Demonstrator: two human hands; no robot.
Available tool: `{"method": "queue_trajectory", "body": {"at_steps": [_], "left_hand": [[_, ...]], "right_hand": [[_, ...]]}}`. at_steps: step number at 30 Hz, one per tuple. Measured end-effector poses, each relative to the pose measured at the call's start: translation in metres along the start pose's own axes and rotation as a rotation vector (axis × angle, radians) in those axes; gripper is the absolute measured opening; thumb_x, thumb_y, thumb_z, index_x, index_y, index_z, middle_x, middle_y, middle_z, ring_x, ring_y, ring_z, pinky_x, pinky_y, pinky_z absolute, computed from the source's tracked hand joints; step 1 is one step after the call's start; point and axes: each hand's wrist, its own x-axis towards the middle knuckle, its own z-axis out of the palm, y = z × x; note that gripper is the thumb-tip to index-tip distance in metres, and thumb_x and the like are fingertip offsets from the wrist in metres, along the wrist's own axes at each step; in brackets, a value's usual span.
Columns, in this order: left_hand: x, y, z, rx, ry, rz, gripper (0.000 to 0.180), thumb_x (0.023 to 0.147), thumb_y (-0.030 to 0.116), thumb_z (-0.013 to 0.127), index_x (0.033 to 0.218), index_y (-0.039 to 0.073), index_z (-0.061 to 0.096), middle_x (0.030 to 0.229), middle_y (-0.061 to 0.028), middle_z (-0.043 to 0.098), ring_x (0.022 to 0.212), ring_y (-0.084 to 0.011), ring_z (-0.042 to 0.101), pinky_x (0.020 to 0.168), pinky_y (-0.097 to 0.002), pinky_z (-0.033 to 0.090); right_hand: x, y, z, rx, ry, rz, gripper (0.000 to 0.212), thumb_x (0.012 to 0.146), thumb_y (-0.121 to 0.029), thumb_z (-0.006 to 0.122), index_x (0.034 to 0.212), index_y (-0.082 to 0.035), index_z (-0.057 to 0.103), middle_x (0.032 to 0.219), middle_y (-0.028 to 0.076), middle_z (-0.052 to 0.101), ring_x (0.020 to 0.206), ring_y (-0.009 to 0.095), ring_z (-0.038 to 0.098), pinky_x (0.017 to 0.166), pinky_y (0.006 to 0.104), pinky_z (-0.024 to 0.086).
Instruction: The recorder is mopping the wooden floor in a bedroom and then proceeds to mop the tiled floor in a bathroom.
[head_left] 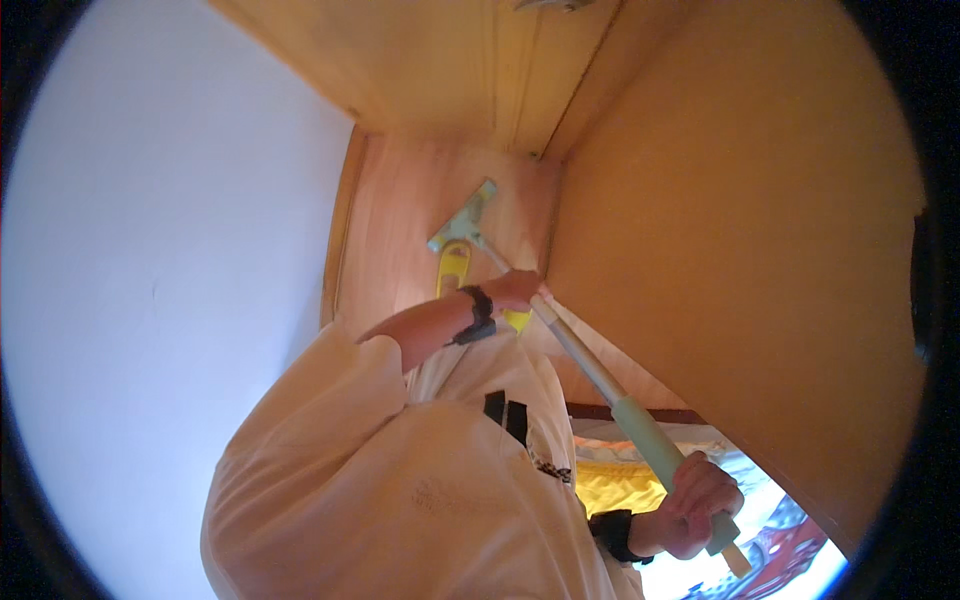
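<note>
A flat mop with a pale green head (463,215) rests on the wooden floor, its long handle slanting down to the lower right. My left hand (515,290) is closed around the upper pole, not far from the head. Lower down, the pole (580,355) turns from silvery grey into a green grip. My right hand (705,500) wraps round that grip near its end. Right beside the mop head is my foot in a yellow slipper (453,262); part of the other yellow slipper (517,320) shows below my left wrist.
A pale wall (180,250) rises on the left. On the right stands a large brown panel (740,250), and a wooden door (430,70) is at the far end. The floor (400,200) between them is narrow. Yellow and patterned fabric (615,485) lies behind me at lower right.
</note>
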Motion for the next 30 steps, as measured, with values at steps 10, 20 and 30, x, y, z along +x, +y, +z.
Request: {"method": "queue_trajectory", "body": {"at_steps": [10, 20, 30], "left_hand": [[-0.059, 0.071, 0.01, 0.028, 0.564, -0.257, 0.011, 0.06, 0.012, 0.062, 0.071, 0.012, 0.062, 0.075, -0.0081, 0.062, 0.08, -0.0312, 0.058, 0.066, -0.041, 0.045], [-0.169, 0.088, 0.035, -0.012, 0.936, -0.553, 0.012, 0.06, 0.017, 0.067, 0.068, 0.011, 0.06, 0.072, -0.0088, 0.061, 0.072, -0.0306, 0.059, 0.062, -0.0397, 0.046], [-0.311, 0.104, 0.049, -0.133, 1.102, -0.64, 0.012, 0.069, 0.014, 0.063, 0.079, 0.008, 0.065, 0.083, -0.0131, 0.064, 0.08, -0.0321, 0.059, 0.07, -0.0395, 0.047]], "right_hand": [[0.061, -0.009, -0.044, 0.45, -0.766, -0.062, 0.023, 0.069, -0.015, 0.064, 0.055, -0.015, 0.046, 0.045, -0.004, 0.052, 0.038, 0.006, 0.05, 0.047, 0.0188, 0.041], [0.085, -0.007, 0.03, 0.609, -1.103, 0.123, 0.03, 0.071, -0.01, 0.067, 0.054, -0.013, 0.043, 0.045, -0.002, 0.051, 0.037, 0.009, 0.048, 0.044, 0.0223, 0.041], [-0.012, -0.06, 0.175, 0.716, -1.416, 0.145, 0.018, 0.063, 0.0, 0.058, 0.054, -0.009, 0.045, 0.048, 0.002, 0.049, 0.037, 0.015, 0.044, 0.039, 0.0268, 0.036]]}}
